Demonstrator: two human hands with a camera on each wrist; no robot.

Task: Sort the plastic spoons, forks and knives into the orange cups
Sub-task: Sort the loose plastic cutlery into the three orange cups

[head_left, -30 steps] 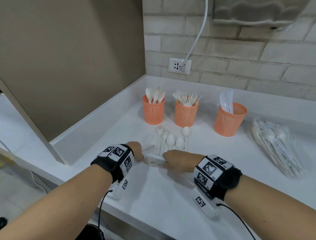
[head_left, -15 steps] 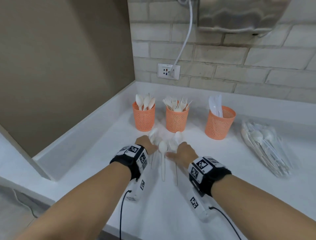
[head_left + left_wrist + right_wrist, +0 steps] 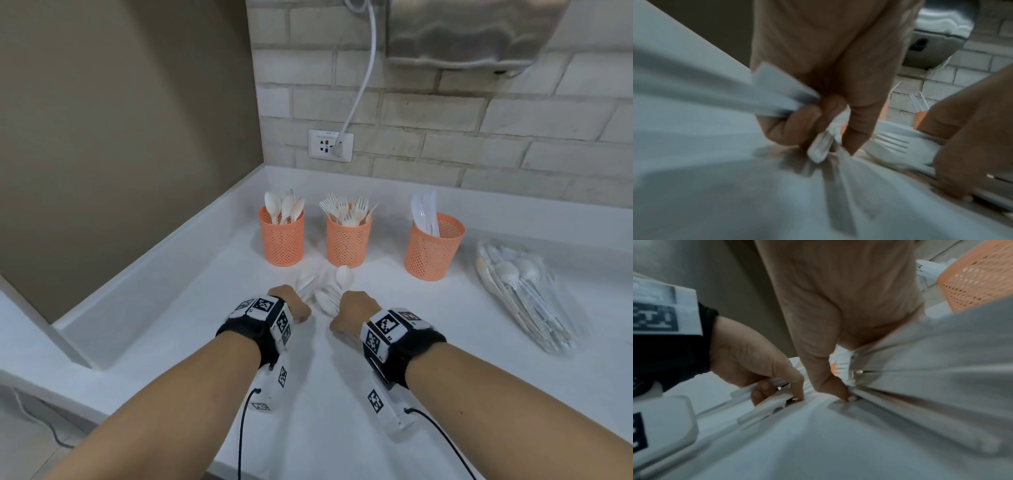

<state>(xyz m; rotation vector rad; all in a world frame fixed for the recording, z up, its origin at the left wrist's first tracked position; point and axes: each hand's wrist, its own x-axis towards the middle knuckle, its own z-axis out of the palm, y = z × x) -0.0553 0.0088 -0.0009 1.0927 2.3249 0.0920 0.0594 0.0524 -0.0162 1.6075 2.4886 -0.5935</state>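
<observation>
1. Head view: compared with half a second ago, both hands now sit closer to the person and are closed over white cutlery on the tabletop (image 3: 191, 294). The left hand (image 3: 291, 305) and right hand (image 3: 356, 308) each grip a bunch of handles; the loose spoons (image 3: 337, 286) that lay fanned out are now gathered between them, just before the orange cups (image 3: 347, 240). The cups already hold spoons, forks and knives, left to right. A clear bag of cutlery (image 3: 524, 294) lies well apart to the right.
2. Left wrist view: fingers (image 3: 795, 123) are curled tight round several white handles. A fork (image 3: 898, 144) head shows just beyond them; blur hides the count.
3. Right wrist view: fingers (image 3: 830, 381) pinch a bundle of handles against the tabletop, thumb tip down.
4. Judgement: the scattered pieces are collected, not yet sorted; lifting and dropping each kind into its cup comes next.
</observation>
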